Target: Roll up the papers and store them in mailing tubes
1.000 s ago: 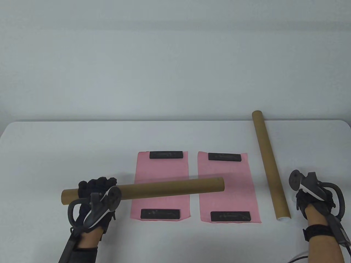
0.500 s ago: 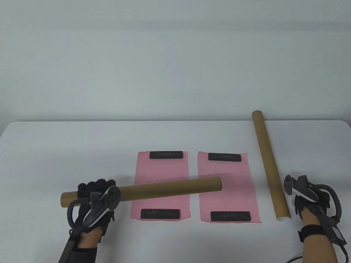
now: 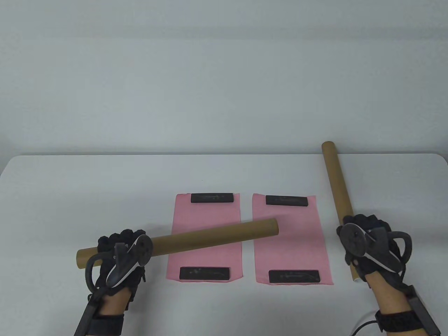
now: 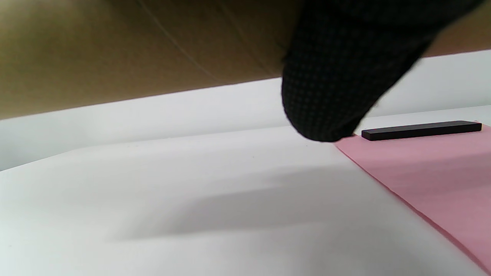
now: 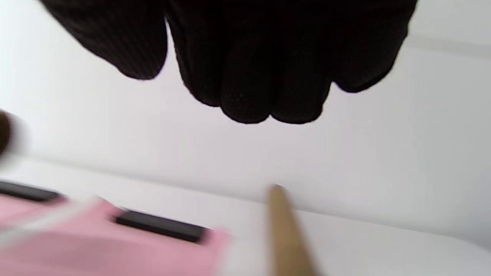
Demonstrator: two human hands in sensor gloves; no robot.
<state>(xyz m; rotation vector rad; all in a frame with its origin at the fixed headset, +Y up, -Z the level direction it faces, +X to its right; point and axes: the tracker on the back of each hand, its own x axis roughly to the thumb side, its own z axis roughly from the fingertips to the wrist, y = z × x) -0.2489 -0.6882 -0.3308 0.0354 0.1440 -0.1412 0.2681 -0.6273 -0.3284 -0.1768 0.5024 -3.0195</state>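
A person's gloved left hand (image 3: pixel 120 245) has its fingers curled round a long brown cardboard mailing tube (image 3: pixel 210 236), holding it clear of the white bench (image 3: pixel 70 189) so that it slants across the nearer pink paper sheet (image 3: pixel 206 217). The right hand (image 3: pixel 367 241) sits over the near end of a second brown cardboard tube (image 3: pixel 336 182), which lies on the bench at the right. Whether that grip is closed on the tube cannot be told — the tracker covers the fingers from above, and the wrist view shows only blurred fingertips (image 5: pixel 264 103) hanging loosely.

The work looks to be at its opening step — the tubes are being gathered, and no paper is rolled yet. The next move likely calls for setting the tubes aside and lifting the weights so a sheet can curl.

By count: two tubes, two pink sheets including the right-hand one (image 3: pixel 290 234), and four flat black bar weights (image 3: pixel 212 198), one at each sheet's end.
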